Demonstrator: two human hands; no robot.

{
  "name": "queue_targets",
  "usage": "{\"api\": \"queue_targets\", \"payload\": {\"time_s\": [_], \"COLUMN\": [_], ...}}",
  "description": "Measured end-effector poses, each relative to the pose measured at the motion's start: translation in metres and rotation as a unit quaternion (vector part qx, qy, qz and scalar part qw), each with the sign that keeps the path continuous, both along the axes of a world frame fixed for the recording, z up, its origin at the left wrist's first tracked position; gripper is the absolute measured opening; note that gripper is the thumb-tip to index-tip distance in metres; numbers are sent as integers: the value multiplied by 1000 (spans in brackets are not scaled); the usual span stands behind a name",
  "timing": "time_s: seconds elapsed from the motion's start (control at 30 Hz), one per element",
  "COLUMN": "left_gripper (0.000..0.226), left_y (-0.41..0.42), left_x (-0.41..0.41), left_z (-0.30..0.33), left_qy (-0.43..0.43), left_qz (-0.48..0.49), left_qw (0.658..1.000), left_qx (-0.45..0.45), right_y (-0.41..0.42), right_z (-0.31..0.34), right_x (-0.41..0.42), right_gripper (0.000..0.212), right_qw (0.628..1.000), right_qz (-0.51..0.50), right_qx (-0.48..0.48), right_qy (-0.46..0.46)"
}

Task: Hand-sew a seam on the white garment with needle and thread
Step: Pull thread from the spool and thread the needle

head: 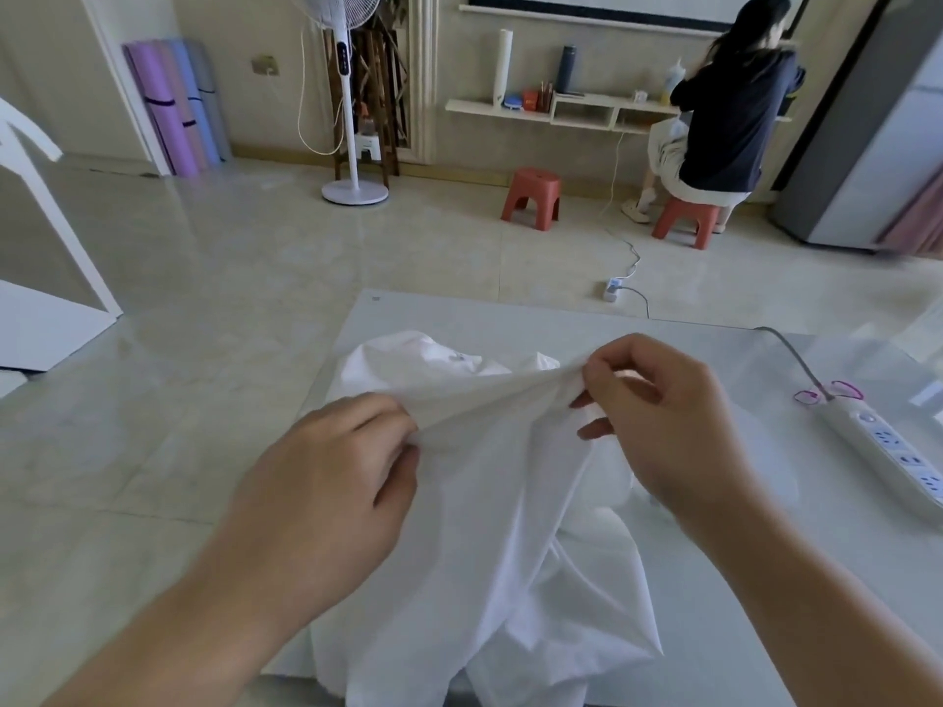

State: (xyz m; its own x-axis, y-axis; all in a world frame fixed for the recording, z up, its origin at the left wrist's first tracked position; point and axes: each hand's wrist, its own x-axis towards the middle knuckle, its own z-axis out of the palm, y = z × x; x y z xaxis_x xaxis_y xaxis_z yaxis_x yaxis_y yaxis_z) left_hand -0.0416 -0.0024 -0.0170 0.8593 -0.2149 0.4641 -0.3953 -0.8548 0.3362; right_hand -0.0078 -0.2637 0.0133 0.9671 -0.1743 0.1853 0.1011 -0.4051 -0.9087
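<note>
Two hands: yours, both pinching cloth.
Left hand: fingers pinch a fold.
Right hand: fingers pinch the same fold.
White garment: stretched between your fingers, draping onto the bench.

two hands, one garment, two red stools

Soft, even daylight fills the room, bright with no harsh shadows. The glossy floor carries pale sheen toward ten o'clock, and the glass table shows milky reflections at three o'clock. The wide lens bends straight lines at the edges (most plainly at nine and two o'clock). Detail is slightly soft throughout, the white garment nearly washed out.
</note>
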Motion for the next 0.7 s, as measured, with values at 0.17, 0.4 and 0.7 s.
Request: {"api": "queue_targets", "payload": {"time_s": [0.17, 0.4, 0.7], "left_gripper": [26, 20, 19], "left_y": [-2, -8, -14], "left_x": [2, 2, -10], "left_z": [-20, -22, -17], "left_qy": [175, 215, 204], "left_qz": [-27, -31, -22], "left_qw": [983, 976, 974], "left_qx": [42, 19, -96], "right_y": [-9, -17, -26], "right_z": [-35, -32, -24], "right_x": [4, 0, -14], "right_gripper": [14, 20, 28], "right_qw": [983, 975, 966], "right_qz": [-15, -6, 16], "right_qx": [-129, -187, -231], "right_qy": [129, 118, 112]}}
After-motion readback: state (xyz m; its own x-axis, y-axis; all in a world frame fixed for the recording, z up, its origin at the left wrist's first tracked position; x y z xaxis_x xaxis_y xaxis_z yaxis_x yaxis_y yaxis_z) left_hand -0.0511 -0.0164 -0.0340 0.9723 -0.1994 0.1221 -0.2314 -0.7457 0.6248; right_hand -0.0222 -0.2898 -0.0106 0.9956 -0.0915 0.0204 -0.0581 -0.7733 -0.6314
